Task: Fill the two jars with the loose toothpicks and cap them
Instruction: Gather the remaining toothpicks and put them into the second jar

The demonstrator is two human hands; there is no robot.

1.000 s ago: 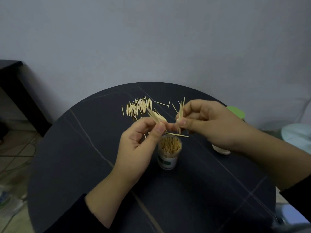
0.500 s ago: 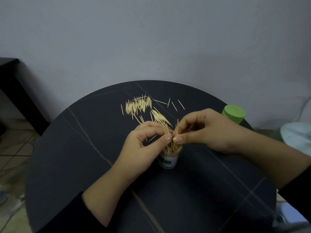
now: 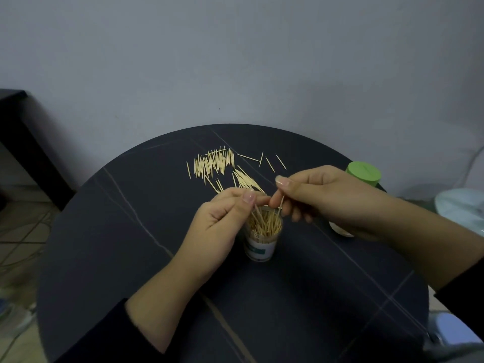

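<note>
The open jar stands upright in the middle of the round dark table. It is already packed with toothpicks that stand on end. Both hands meet right above its mouth.

The right hand pinches one toothpick between its thumb and fingers. The stick stands almost straight up and down, with its low end over the jar's rim. The jar's mouth is right under this grip, so the stick likely just needs to go down.

The left hand has its thumb and first finger pressed together at the near-left side of the rim. A stick seems to poke out below them, but it is too hard to tell if the hand really holds it.

The loose toothpicks lie flat in a pile on the far side of the jar, a little to the left. Most of them point away from the person. A smaller bunch lies just behind the left hand, and a few single sticks lie farther right. The left hand is nearer to the pile, and nothing stands in between.

A jar with a green lid stands at the far right edge of the table, behind the right hand. A white round thing peeks out from under the right wrist. It may be a cap.
</note>
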